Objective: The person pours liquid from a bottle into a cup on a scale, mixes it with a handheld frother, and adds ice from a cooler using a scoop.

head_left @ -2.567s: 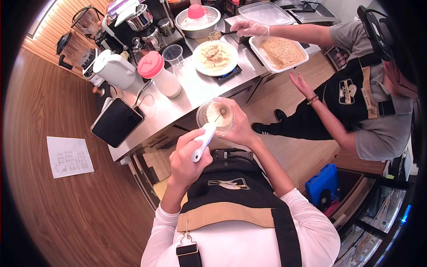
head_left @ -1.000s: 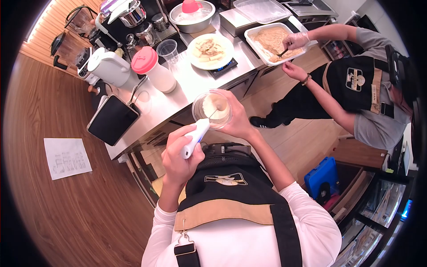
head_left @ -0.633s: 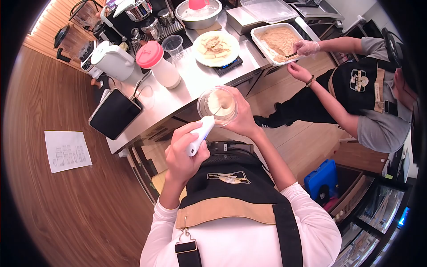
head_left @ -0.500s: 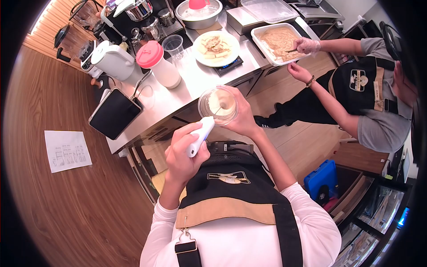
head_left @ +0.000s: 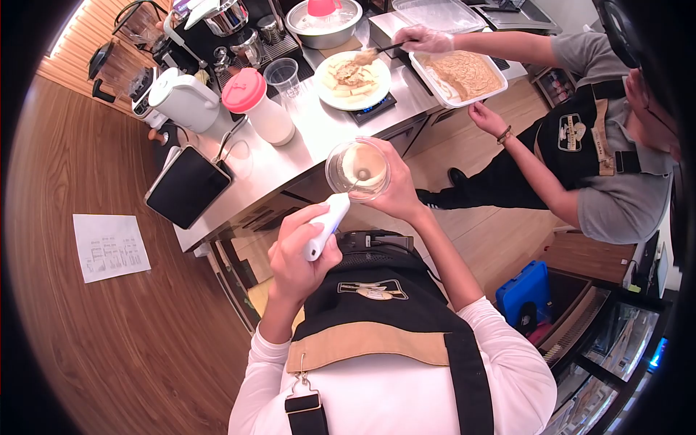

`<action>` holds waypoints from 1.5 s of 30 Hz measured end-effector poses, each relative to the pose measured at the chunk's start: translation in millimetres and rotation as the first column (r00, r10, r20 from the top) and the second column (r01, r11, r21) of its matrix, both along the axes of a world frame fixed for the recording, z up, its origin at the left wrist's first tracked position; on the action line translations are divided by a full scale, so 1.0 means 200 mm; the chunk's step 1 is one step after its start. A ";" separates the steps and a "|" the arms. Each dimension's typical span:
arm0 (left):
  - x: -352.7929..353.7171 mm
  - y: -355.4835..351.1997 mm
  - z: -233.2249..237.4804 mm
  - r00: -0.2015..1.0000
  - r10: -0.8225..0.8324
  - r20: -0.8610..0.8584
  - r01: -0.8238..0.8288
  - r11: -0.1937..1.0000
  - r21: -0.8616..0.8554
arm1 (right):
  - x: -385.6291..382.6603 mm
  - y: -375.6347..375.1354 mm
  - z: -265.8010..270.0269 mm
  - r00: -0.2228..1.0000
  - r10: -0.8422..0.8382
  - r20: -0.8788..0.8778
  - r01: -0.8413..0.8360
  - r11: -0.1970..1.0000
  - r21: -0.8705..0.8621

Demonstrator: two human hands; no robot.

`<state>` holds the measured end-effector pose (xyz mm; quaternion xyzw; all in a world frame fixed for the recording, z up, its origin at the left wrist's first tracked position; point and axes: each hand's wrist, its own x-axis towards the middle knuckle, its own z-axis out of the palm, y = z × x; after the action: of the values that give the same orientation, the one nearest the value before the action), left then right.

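My left hand [head_left: 299,254] is closed around a white handheld milk frother [head_left: 328,226]. Its thin metal shaft reaches down into a clear plastic cup [head_left: 335,174], where the whisk head sits in a pale cream-coloured liquid [head_left: 362,156]. Wrapped around the cup's right side, my right hand [head_left: 395,181] keeps it in the air in front of the counter edge. Beyond the cup, a plate of pale cut pieces with brown paste on top [head_left: 344,93] rests on a black digital scale [head_left: 377,110].
A co-worker's gloved hand [head_left: 429,40] holds a utensil loaded with paste over the plate. Their other hand [head_left: 487,116] supports a white tray of brown paste [head_left: 500,88]. On the counter stand a red-lidded shaker [head_left: 270,119], an empty cup [head_left: 284,76], a kettle [head_left: 181,98] and a tablet [head_left: 187,187].
The co-worker's gloved hand has moved left from the tray to the plate, carrying paste on the utensil. My frother has shifted slightly; both my hands keep their holds.
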<state>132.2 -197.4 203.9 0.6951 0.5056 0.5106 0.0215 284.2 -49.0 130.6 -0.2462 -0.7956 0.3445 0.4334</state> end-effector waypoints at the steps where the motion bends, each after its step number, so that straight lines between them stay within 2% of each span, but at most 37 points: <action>1: 0.00 0.00 0.00 1.000 -0.003 0.002 0.003 1.000 -0.006 | 0.00 0.00 0.00 1.000 0.001 -0.001 -0.001 1.000 -0.005; 8: 0.00 0.14 -0.03 1.000 -0.008 0.016 0.008 1.000 0.006 | -0.03 -0.01 0.01 1.000 0.014 -0.020 -0.013 1.000 0.010; 13: 0.02 0.28 -0.06 0.999 -0.027 -0.018 0.025 0.995 -0.092 | -0.06 -0.04 0.00 0.997 0.040 -0.065 -0.042 0.998 -0.039; 17: 0.02 0.29 -0.09 1.000 -0.012 -0.002 0.012 0.992 -0.122 | -0.06 -0.04 0.01 0.998 0.021 -0.052 -0.021 1.000 0.015; 34: 0.03 0.31 -0.11 1.000 0.006 0.000 -0.006 0.995 -0.099 | -0.06 -0.03 0.00 0.998 0.014 -0.056 -0.012 1.000 0.027; 37: 0.04 0.29 -0.10 1.000 -0.019 0.016 0.021 0.992 -0.121 | -0.06 -0.02 -0.01 0.997 0.016 -0.070 -0.015 1.000 0.009; 40: 0.03 0.25 -0.08 0.998 -0.032 -0.056 0.020 0.978 -0.209 | -0.05 -0.02 0.00 0.997 0.014 -0.077 -0.016 1.000 -0.020; 45: -0.01 0.30 -0.08 0.999 0.026 -0.042 -0.031 0.993 -0.116 | -0.04 -0.02 0.00 0.998 0.019 -0.061 -0.018 1.000 0.007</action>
<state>129.4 -137.6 187.8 0.6956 0.5448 0.4662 0.0446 275.6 -52.7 131.5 -0.2269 -0.7854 0.3533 0.4549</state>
